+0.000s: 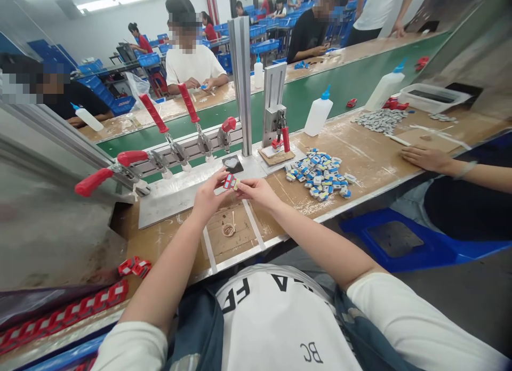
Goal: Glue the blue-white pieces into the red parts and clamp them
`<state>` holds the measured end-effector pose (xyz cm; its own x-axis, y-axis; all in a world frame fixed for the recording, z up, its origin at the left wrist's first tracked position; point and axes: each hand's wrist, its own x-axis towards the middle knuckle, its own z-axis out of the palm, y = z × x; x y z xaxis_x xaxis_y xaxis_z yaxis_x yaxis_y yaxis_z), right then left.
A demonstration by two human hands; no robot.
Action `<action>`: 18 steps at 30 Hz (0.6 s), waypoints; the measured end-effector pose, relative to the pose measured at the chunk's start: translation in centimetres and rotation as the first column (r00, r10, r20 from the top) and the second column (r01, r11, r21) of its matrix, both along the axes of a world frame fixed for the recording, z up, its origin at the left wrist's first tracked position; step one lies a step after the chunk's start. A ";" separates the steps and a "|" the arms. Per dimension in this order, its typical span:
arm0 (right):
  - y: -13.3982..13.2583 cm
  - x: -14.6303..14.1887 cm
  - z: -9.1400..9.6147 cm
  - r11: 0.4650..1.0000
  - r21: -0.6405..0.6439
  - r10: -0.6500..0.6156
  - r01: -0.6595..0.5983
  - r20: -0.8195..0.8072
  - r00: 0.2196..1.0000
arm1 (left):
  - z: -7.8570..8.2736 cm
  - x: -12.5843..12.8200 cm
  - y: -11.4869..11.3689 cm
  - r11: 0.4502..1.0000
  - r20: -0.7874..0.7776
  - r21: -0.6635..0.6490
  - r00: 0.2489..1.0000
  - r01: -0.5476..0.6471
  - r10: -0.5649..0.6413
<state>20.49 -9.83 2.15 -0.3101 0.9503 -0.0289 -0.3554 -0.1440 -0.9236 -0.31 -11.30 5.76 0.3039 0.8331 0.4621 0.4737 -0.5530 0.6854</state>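
Just above the bench edge, at the middle of our view, our left hand (208, 196) and right hand (256, 192) meet fingertip to fingertip. Both pinch one small red and white piece (230, 182) between thumb and forefinger. We judge that it is held up off the board so both sides stay free to be lined up or pressed.

At six o'clock from the hands, a little round dish (228, 230) with a thin stick in it sits between two tape strips, close enough to dip into. At twelve o'clock a dark pad with a heart-shaped hollow (232, 163) lies on the metal jig plate (176, 198), likely a seat for a part. From ten to twelve o'clock a row of red-handled toggle clamps (154, 114) stands with levers raised, so nothing is clamped beneath them.

At three o'clock a heap of blue and white pieces (319, 174) lies loose within reach. Past it, at one o'clock, stands a white squeeze bottle (318, 115) with a blue nozzle, upright, probably so it does not leak. At eight o'clock a line of red pieces (68, 312) runs along the bench edge. At three o'clock, farther out, a co-worker's hand (426, 158) rests flat on the bench.

We can read no label on the bottle. Our shirt (280, 328) bears dark letters, upside down from here; two look like "BC", the rest are cut off.
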 end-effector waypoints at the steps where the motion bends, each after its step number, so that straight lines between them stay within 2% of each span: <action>1: 0.7 -0.2 -0.3 1.000 -0.031 -0.001 0.000 -0.024 1.000 | -0.4 0.2 0.8 0.999 0.043 -0.045 0.999 0.011 -0.009; 4: 2.4 -0.8 -1.0 0.996 -0.088 -0.005 -0.001 -0.065 0.998 | -1.8 1.3 2.8 0.984 0.149 -0.176 0.989 0.031 -0.005; 8: 4.2 -1.5 -1.0 0.994 -0.105 -0.007 0.005 -0.020 1.000 | -3.3 2.8 5.3 0.958 0.309 -0.286 0.944 -0.024 0.116; 11: 5.5 -1.6 -0.5 0.997 -0.075 0.025 -0.017 0.114 0.993 | -4.2 3.4 7.3 0.952 0.369 -0.295 0.909 -0.084 0.195; 14: 6.9 -1.2 0.2 0.998 -0.045 0.062 -0.050 0.326 0.943 | -5.0 3.5 9.4 0.936 0.421 -0.333 0.870 -0.114 0.256; 16: 7.7 -0.6 1.0 0.999 0.045 -0.044 0.027 0.454 0.890 | -5.5 3.3 10.7 0.927 0.406 -0.336 0.863 -0.163 0.299; 18: 8.4 0.2 2.3 0.957 0.234 -0.265 0.173 0.461 0.847 | -5.8 3.2 11.9 0.923 0.367 -0.320 0.870 -0.215 0.330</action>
<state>20.65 -1.41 4.49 -0.0839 0.9950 0.0541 0.1394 0.0655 -0.9881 2.88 0.58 -0.03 -0.1202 0.9612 0.2484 0.2269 -0.2170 0.9494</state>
